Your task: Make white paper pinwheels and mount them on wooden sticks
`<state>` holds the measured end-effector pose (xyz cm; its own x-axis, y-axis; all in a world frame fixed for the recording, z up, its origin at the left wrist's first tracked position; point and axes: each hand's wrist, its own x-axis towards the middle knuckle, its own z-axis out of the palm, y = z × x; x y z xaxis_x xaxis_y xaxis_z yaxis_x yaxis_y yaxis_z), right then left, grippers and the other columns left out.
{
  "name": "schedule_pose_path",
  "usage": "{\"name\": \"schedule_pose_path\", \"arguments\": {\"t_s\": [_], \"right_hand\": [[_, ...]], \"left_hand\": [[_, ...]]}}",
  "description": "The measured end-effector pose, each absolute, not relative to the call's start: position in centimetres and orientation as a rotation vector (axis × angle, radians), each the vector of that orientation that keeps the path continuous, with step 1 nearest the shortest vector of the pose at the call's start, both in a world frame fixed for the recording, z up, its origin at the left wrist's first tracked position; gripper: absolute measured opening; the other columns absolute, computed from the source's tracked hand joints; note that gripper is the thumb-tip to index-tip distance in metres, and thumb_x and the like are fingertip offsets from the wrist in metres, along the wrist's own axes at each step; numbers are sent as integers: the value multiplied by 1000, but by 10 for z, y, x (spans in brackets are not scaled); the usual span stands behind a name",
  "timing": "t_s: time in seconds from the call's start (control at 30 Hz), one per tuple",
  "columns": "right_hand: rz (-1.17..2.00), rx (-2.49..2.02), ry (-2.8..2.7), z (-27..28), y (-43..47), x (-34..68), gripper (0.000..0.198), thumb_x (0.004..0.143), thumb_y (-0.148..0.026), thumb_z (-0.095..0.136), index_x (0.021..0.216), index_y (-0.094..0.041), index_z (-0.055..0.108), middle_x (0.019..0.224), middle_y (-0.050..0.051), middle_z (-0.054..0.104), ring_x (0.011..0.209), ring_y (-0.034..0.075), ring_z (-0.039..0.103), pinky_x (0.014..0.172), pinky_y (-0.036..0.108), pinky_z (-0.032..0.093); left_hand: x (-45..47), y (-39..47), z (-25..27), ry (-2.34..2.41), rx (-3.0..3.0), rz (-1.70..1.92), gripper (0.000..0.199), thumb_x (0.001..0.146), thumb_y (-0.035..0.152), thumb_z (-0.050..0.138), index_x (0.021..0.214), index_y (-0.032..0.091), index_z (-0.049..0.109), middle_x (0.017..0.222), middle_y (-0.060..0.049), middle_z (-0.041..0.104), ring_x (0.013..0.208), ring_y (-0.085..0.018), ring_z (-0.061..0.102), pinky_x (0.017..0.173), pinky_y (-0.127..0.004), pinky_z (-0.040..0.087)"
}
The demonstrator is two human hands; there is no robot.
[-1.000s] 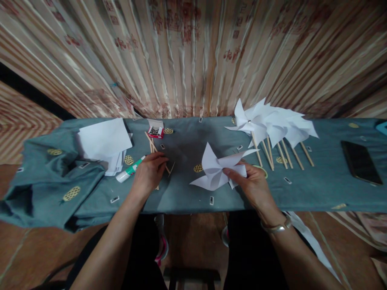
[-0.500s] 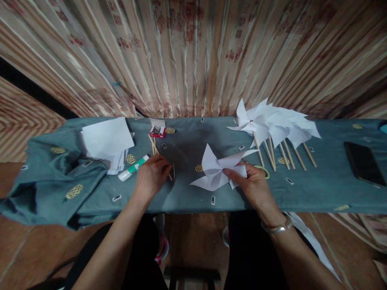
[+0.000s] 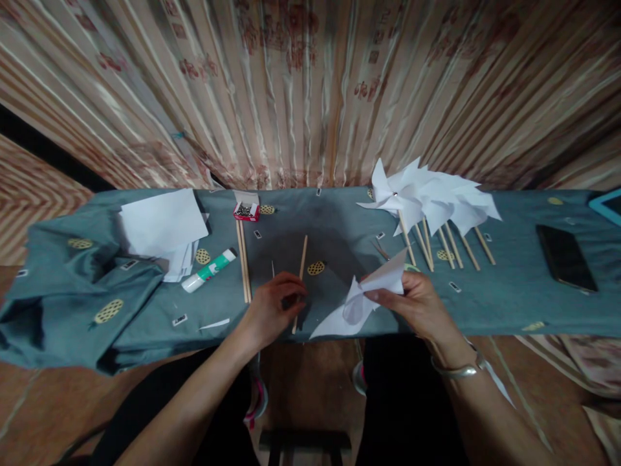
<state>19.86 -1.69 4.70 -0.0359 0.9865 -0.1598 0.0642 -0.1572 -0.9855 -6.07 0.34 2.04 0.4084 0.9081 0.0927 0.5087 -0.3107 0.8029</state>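
Note:
My left hand grips a thin wooden stick near its lower half, over the front of the table. In my right hand a folded white paper pinwheel is pinched between thumb and fingers, tilted with one blade pointing down to the left. Left of my left hand lie more wooden sticks, below a small red box of metal pins. Scissors lie partly hidden behind the paper and my right hand.
Finished pinwheels on sticks overlap at the back right. A black phone lies farther right, near a blue-edged object. On the left are white paper sheets, a glue stick and bunched tablecloth.
My left hand has moved right and toward me from the pile, now with a stick in it. The pinwheel in my right hand has tilted and dropped nearer the table's front edge.

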Motion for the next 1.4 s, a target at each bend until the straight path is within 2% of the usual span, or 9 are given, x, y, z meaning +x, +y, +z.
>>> {"name": "schedule_pose_path", "arguments": {"t_s": [0.2,0.37,0.43,0.53,0.67,0.83,0.9,1.13,1.4], "right_hand": [[1416,-1350,-1330,49,-24,202,27,68,-47,83,75,-21,78,67,1,72,56,13,59,52,24,47],[1404,-1322,-1417,52,-26,199,26,73,-46,78,78,-20,77,69,2,73,60,14,61,55,24,48],[1389,-1307,-1472,54,-27,196,22,76,-42,76,78,-20,76,69,1,72,60,14,61,56,24,46],[1361,-1302,-1537,58,-29,190,15,78,-36,74,80,-21,75,71,-1,72,63,13,62,58,23,46],[1167,-1308,-1662,60,-32,184,7,84,-26,68,85,-23,74,81,-1,73,76,15,67,70,24,50],[774,-1245,-1808,57,-34,183,9,89,-22,63,89,-23,72,91,3,74,88,18,68,81,30,52],[693,-1209,-1824,56,-35,184,10,90,-19,61,93,-24,70,94,3,75,90,19,68,82,31,52],[391,-1173,-1821,63,-35,185,17,90,-12,57,99,-23,67,96,4,75,94,20,68,86,35,54],[212,-1120,-1887,70,-35,184,18,93,-11,51,102,-21,64,93,5,74,90,19,67,82,35,56]], "left_hand": [[-54,9,16,1378,2125,474,35,78,16,69,113,17,66,123,-11,62,70,-15,66,67,-30,54],[-42,27,20,1578,2249,382,47,84,34,69,126,17,57,116,-12,65,82,-22,69,69,-32,52],[-34,36,20,1644,2283,325,43,87,38,67,122,15,59,110,-11,68,87,-25,69,70,-32,51],[-23,46,17,1643,2285,347,29,88,35,64,110,16,66,100,-10,70,83,-24,69,68,-31,49],[-15,50,13,1488,1967,654,14,81,23,64,93,19,71,82,-4,72,74,-19,67,68,-28,48],[-9,35,27,1137,1320,867,24,72,36,75,86,16,74,73,-2,70,67,-16,64,64,-27,49],[-6,28,36,1042,1147,873,26,70,36,80,85,15,75,63,0,66,60,-14,60,59,-25,47],[1,16,49,876,730,863,33,58,36,91,81,15,80,62,0,65,51,-7,53,45,-17,36],[-1,11,57,941,652,892,33,53,34,94,80,21,81,69,-1,75,59,-9,65,54,-14,48]]}}
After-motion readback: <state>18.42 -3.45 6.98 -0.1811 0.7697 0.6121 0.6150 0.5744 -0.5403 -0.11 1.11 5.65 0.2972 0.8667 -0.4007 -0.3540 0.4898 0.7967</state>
